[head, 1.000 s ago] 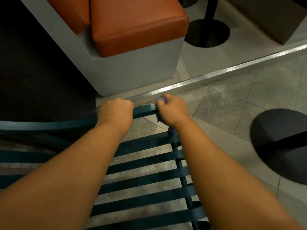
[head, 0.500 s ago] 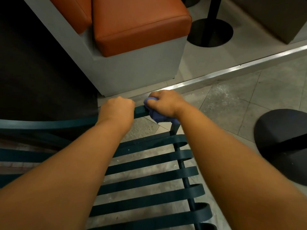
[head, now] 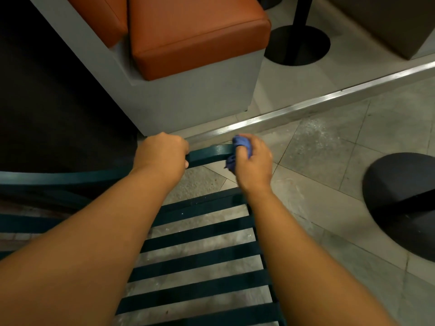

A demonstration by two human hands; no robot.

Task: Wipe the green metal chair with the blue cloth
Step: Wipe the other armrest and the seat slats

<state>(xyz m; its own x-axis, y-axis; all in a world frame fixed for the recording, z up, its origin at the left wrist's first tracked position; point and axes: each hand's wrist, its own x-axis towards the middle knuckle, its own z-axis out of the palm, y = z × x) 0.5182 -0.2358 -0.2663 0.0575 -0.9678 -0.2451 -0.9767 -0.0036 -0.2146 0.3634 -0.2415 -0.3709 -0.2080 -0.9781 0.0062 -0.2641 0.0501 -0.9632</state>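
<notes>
Left hand (head: 162,156) clamps green metal chair (head: 207,152) top rail. Right hand (head: 253,161) grips bunched blue cloth (head: 240,143) on rail end, just beside left. Risk: cloth slipping off end; slats unwiped.

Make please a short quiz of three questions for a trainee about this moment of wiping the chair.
1. True or false: the left hand grips the top rail of the green metal chair.
2. Which hand holds the blue cloth? A) left B) right C) neither
3. Fill in: the cloth is pressed against the ____ end of the top rail, as the person sees it.

Key
1. True: its fingers are curled over the rail.
2. B: the right hand holds the bunched cloth.
3. Right: at the rail's end, above the seat slats.
</notes>
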